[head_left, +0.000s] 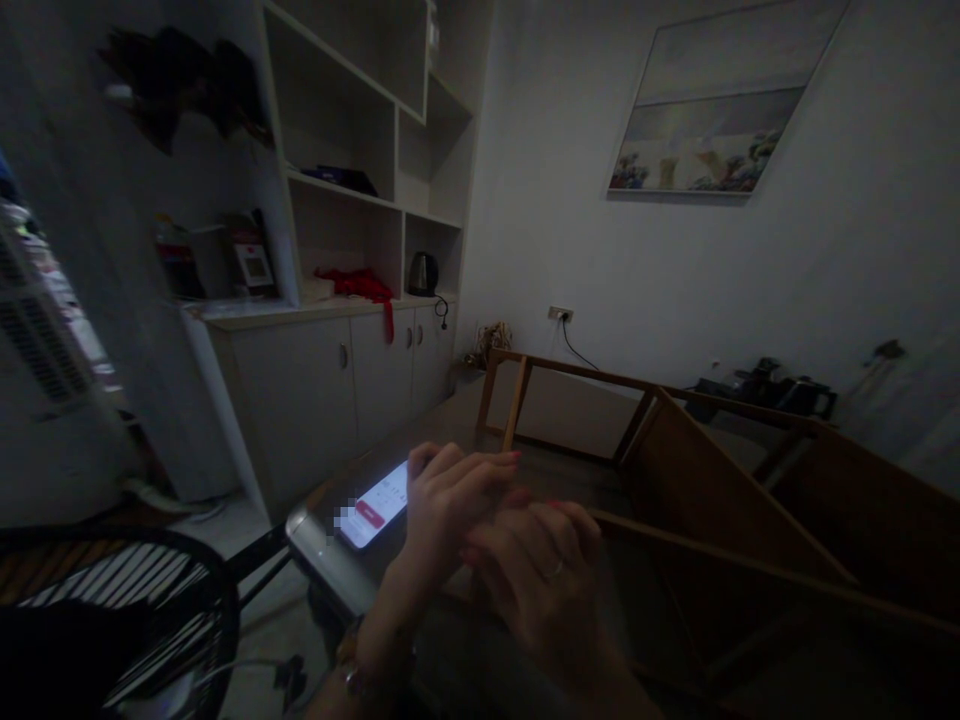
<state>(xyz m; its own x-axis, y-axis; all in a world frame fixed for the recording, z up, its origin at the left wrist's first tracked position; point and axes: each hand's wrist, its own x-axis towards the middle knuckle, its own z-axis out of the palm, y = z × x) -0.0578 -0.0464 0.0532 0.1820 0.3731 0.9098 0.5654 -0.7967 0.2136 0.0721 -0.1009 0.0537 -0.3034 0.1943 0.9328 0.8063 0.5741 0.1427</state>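
A phone (373, 508) with a lit screen sits at the corner of a glass table top (315, 560). My left hand (450, 500) is closed round the phone's right end, and a bracelet is on its wrist. My right hand (544, 575), a ring on one finger, lies against the back of my left hand. Its fingers are loosely bent, and nothing shows in them. Whether the phone rests on the glass or is held just above it is unclear in the dim light.
A wooden furniture frame (675, 470) lies on its side to the right. A black fan grille (127, 610) fills the lower left. White cabinets (330, 380) with shelves stand on the left, holding a kettle (423, 273) and a red cloth (365, 285). A picture (712, 110) hangs on the far wall.
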